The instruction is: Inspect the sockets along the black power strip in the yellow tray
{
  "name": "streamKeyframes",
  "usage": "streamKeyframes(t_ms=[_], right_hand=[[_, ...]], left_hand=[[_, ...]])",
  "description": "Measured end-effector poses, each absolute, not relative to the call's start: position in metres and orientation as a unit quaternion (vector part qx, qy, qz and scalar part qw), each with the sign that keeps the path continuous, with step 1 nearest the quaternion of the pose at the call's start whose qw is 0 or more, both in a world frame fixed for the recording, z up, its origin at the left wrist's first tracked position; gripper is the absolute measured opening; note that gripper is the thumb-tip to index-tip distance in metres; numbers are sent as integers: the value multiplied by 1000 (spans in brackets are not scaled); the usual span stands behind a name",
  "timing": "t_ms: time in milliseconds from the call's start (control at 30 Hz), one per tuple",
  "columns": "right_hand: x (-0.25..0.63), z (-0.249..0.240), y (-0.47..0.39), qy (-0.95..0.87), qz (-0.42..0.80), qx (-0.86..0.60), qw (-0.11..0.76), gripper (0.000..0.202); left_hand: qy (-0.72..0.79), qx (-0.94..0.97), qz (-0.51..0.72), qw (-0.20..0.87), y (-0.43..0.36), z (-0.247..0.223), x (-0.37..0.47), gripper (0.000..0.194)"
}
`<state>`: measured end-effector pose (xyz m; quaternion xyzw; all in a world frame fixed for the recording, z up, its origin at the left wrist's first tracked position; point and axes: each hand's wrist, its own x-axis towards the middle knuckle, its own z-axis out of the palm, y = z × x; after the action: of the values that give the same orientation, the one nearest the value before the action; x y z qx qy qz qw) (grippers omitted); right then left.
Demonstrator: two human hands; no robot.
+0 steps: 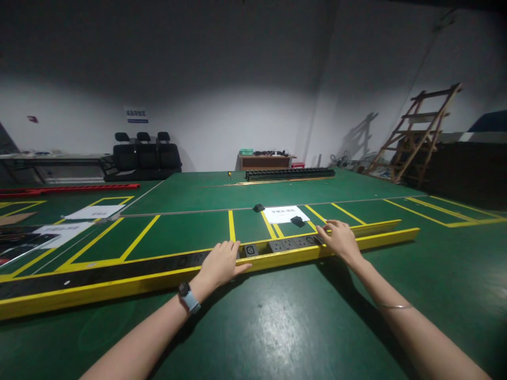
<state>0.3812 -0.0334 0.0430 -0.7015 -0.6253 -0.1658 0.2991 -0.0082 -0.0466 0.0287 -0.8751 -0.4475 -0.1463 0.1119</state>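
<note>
A long yellow channel [289,258] lies across the green table, with a row of black power socket modules [288,243] set between its two walls. My left hand [219,265] straddles the channel near its middle, its fingers over the far side and its thumb along the near wall. Just right of it sits a single socket module [250,250], with a gap before the group further right. My right hand [339,239] bends its fingers down onto the right end of that group, gripping a module; the fingertips are partly hidden. Right of this hand, the channel holds no modules.
Beyond the channel lie a white printed sheet [285,214], a small black part [298,221] on it and another black part [259,208] beside it. Black strips [289,173] and a screwdriver [229,174] lie further back. A wooden ladder [415,132] stands at the right.
</note>
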Motion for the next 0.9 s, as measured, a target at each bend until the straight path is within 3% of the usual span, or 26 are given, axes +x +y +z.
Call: streamKeyframes(t_ms=[100,300,900], right_hand=[[400,15,-30,-612,-136,-735,259,38],[408,-10,-27,-594,-138,-735,296,46],[424,-14,-1,-604,-108,-718,328,48]], left_hand=[[-439,-877,-145,133,-46,27,-10,77],[-412,-882,-149,175,-44,26,-14,79],[-411,-873,-160,206,-16,25,-18,74]])
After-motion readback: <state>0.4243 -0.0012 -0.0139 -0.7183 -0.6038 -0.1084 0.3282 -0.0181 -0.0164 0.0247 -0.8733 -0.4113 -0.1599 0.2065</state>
